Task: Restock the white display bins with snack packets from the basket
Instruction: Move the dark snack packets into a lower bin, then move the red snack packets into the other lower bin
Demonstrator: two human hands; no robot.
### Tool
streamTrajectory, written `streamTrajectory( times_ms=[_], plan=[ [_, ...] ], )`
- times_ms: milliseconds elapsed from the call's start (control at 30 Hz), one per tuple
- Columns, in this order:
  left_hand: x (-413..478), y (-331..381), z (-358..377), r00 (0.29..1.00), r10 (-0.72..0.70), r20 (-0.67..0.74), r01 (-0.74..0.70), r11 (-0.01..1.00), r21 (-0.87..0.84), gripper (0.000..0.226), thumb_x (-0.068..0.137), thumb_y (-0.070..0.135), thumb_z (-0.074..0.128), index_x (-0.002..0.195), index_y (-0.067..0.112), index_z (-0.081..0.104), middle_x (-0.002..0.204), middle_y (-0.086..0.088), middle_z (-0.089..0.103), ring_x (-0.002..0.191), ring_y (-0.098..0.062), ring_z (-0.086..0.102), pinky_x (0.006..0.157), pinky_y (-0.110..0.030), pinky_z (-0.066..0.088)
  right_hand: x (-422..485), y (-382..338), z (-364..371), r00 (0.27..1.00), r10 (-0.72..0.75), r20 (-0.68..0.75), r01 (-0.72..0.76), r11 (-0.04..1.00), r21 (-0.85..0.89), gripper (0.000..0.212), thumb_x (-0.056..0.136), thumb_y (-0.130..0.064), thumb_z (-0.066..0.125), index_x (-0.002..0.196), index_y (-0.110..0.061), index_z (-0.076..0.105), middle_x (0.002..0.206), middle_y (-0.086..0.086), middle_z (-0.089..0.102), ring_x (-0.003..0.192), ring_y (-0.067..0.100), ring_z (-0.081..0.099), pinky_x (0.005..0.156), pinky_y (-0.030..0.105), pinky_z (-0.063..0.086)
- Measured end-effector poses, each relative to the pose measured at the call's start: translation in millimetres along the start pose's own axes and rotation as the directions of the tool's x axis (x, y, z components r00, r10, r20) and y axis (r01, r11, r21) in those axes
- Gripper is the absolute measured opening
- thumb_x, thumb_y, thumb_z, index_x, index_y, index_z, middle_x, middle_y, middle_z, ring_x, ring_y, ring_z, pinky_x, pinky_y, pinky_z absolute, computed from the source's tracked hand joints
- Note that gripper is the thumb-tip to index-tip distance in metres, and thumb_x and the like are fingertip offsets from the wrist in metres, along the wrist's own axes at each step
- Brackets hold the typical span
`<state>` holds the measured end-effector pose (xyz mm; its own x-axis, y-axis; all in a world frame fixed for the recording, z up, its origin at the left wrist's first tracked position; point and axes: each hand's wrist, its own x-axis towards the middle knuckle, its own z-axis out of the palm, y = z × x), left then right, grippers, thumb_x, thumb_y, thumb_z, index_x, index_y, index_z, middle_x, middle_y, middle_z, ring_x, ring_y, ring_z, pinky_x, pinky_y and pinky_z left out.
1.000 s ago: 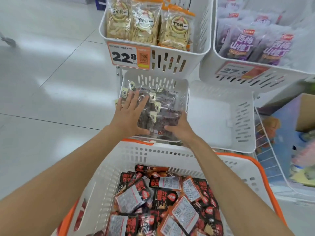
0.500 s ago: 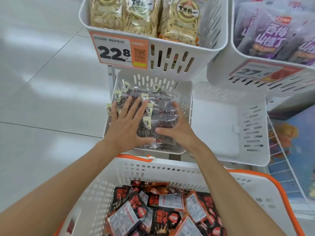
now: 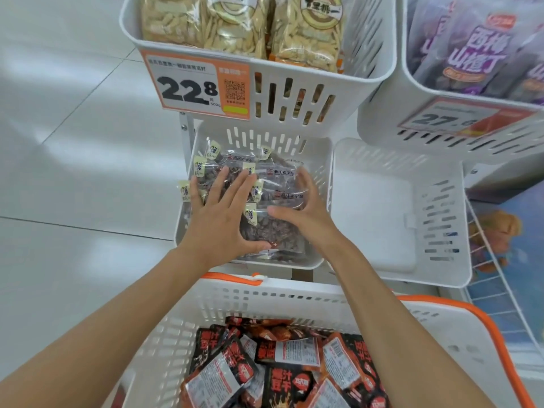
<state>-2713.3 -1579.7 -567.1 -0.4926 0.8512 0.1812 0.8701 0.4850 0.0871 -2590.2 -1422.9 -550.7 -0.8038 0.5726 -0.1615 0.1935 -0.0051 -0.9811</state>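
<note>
From the head view we look down along both bare forearms into the lower left display bin (image 3: 323, 172). The left hand (image 3: 219, 222) lies flat on the clear packets (image 3: 276, 184) piled there. Its fingers are straight and spread, and its little finger reaches the bin's left edge, where yellow-tabbed packet corners poke over the rim. The right hand (image 3: 307, 213) rests on the right side of the same pile, fingers lightly bent over it and thumb stretched leftward. Neither hand closes round a packet, and the two thumbs are near each other but apart. The right fingers sit close inside the bin's right wall.

The upper bin (image 3: 368, 81) of pale snack bags (image 3: 235, 28) overhangs the back of the lower one, and its price tag (image 3: 194, 86) hangs just above the rear rim. Room is therefore tight at the back and open toward the front. Just beside it on the right, the neighbouring display bin (image 3: 382, 219) shows its bare white floor.

The basket (image 3: 294, 293), white with an orange rim, is nearest us. Its far rim lies just below the display bin's front edge, and both forearms cross over it. The red-and-black snack packets (image 3: 282, 375) lie heaped inside it, between the forearms. Wide tiled floor (image 3: 73, 172) opens to the left, and a wire rack (image 3: 497, 269) stands close on the right.
</note>
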Motion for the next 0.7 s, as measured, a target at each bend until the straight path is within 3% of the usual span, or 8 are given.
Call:
streamTrajectory(
  times_ms=[167,267,400,533,700],
  plan=[
    [0,-1,2,1.0,0.018,-0.004,-0.018,1.0,-0.004,0.123,0.06,0.097,0.031,0.158,0.027,0.006,0.165,0.006,0.012,0.153,-0.023,-0.001,0.114,-0.068,-0.004,8,-5,-5,0.999,-0.02,0.025,0.021,0.999,-0.048,0.115,0.071,-0.021,0.087,0.155,-0.04,0.01,0.161,-0.013,0.021,0.143,0.001,0.023,0.117,0.043,0.034],
    [1,-1,4,1.0,0.024,-0.007,-0.023,1.0,0.006,0.122,0.06,0.096,0.032,0.158,0.027,0.009,0.165,0.007,0.012,0.153,-0.024,0.0,0.114,-0.068,-0.004,13,-6,-1,0.999,-0.037,0.017,0.039,0.996,-0.075,0.119,0.069,-0.025,0.089,0.154,-0.043,0.007,0.162,-0.013,0.018,0.147,0.004,0.019,0.118,0.046,0.031],
    [2,-1,4,1.0,0.015,-0.012,-0.015,1.0,0.02,0.123,0.06,0.096,0.033,0.158,0.024,0.011,0.164,0.005,0.014,0.153,-0.024,0.002,0.115,-0.068,-0.004,7,-6,-4,0.999,-0.041,0.028,0.044,0.989,-0.14,0.127,0.068,-0.031,0.089,0.153,-0.047,-0.004,0.164,-0.014,0.009,0.145,0.001,0.015,0.119,0.04,0.027],
    [1,-2,4,1.0,0.017,-0.005,-0.016,1.0,0.025,0.124,0.06,0.097,0.031,0.158,0.023,0.01,0.164,0.005,0.014,0.152,-0.025,0.004,0.114,-0.068,-0.002,-15,8,-5,0.992,-0.066,0.104,0.095,0.944,-0.316,0.125,0.07,-0.034,0.088,0.152,-0.05,-0.006,0.161,-0.026,0.002,0.145,-0.005,0.01,0.117,0.031,0.022],
    [2,-3,-9,0.995,0.024,0.1,-0.025,1.0,0.012,0.13,0.058,0.096,0.039,0.155,0.029,-0.015,0.164,0.006,-0.012,0.151,-0.022,-0.016,0.115,-0.065,-0.012,-20,3,-4,0.996,-0.054,0.066,0.074,0.929,-0.362,0.125,0.07,-0.035,0.088,0.153,-0.047,-0.005,0.162,-0.022,-0.003,0.147,-0.001,0.004,0.119,0.034,0.017]
  ],
)
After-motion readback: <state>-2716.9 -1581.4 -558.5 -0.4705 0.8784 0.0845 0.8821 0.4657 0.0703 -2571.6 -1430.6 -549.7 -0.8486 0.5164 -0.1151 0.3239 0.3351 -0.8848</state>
